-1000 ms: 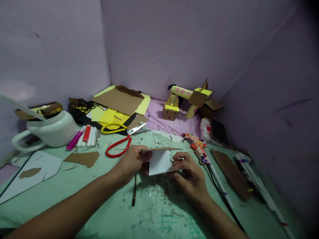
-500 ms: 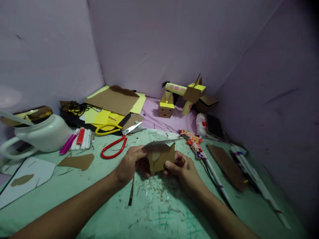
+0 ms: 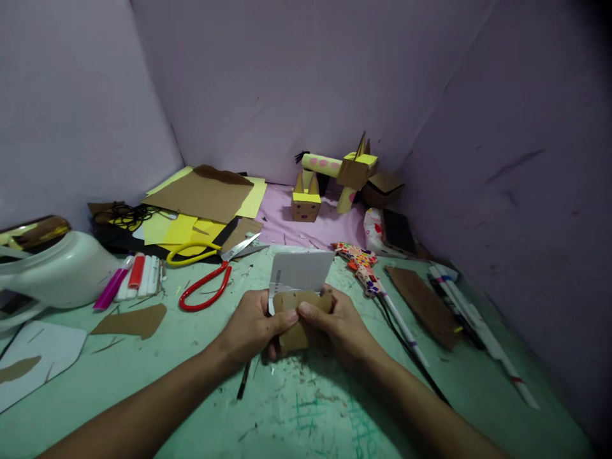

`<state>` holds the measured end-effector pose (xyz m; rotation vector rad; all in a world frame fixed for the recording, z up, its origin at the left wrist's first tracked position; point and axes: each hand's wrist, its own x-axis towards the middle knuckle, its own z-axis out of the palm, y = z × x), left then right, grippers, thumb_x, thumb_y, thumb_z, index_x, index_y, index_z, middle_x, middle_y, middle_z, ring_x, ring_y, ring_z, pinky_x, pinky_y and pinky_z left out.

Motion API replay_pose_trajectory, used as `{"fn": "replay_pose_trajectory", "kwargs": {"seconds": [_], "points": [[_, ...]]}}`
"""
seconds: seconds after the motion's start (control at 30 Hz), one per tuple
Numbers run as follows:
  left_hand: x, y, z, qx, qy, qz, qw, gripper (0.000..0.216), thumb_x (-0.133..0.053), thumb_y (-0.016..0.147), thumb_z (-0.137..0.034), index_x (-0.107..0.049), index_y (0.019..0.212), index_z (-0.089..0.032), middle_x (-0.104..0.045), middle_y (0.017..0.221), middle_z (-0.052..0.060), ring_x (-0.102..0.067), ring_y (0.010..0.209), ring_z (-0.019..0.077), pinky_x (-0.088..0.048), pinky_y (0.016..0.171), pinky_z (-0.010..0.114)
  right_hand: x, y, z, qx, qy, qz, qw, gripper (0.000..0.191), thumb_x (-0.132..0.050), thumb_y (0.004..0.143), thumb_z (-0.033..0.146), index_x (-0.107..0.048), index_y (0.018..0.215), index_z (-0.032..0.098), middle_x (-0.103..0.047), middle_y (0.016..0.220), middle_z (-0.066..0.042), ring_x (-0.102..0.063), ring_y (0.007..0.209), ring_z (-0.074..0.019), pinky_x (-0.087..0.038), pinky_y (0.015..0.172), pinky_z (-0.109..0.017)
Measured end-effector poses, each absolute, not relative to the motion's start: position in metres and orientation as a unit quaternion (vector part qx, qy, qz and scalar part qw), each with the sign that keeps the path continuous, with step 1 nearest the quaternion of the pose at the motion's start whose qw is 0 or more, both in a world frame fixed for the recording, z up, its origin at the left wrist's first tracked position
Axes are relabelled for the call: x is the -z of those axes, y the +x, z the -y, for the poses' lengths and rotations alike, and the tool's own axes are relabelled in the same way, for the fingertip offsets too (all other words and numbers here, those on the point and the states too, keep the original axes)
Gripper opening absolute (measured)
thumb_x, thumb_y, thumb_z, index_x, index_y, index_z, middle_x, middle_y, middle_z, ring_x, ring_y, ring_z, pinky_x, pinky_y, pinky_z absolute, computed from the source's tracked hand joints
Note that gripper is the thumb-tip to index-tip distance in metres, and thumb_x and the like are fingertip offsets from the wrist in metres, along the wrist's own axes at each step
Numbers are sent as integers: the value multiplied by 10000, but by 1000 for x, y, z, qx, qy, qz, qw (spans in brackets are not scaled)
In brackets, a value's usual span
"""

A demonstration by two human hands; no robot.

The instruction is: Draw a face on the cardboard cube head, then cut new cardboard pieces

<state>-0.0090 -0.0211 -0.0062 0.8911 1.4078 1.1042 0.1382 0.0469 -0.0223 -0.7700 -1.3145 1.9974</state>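
Note:
Both of my hands hold a folded piece of cardboard, brown on one face and white on the other, just above the green mat. My left hand pinches its lower left part between thumb and fingers. My right hand grips the lower right, thumb pressed on the brown flap. The white flap stands up behind the brown one. Red and yellow scissors lie open a little to the left of my hands.
A white jug and markers sit at the left, brown cardboard scraps near them. Yellow and brown sheets lie at the back. Cardboard animal figures stand in the corner. A patterned glue gun, pens and cardboard strip lie right.
I have turned and folded the cardboard piece in my hands: first the white face showed, then brown, now a white flap stands up behind the brown. The view shifted right.

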Motion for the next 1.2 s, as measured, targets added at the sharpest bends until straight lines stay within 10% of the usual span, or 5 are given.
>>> {"fn": "replay_pose_trajectory", "kwargs": {"seconds": [0.43,0.93,1.2], "points": [[7,0,26,-477,410,-618,472,185,-657,648,-352,-576,616,-188,-491,385,-66,-403,310,76,-310,303,182,28,136,-46,-754,-342,461,319,440,-902,513,350,-696,829,123,-725,719,-56,-645,616,-171,-519,627,-304],[11,-7,17,-492,339,-576,557,433,-752,613,-543,-568,594,-152,-543,371,-3,-434,261,96,-289,253,170,30,137,-55,-764,-346,448,308,489,-892,477,524,-638,685,162,-652,597,4,-562,520,-133,-477,583,-268],[11,-14,11,-591,315,-510,540,477,-743,712,-476,-639,1047,-152,-741,879,40,-665,745,175,-506,588,217,27,139,-53,-774,-347,457,267,520,-899,463,536,-606,649,150,-626,565,-1,-550,488,-129,-463,553,-274]]}}
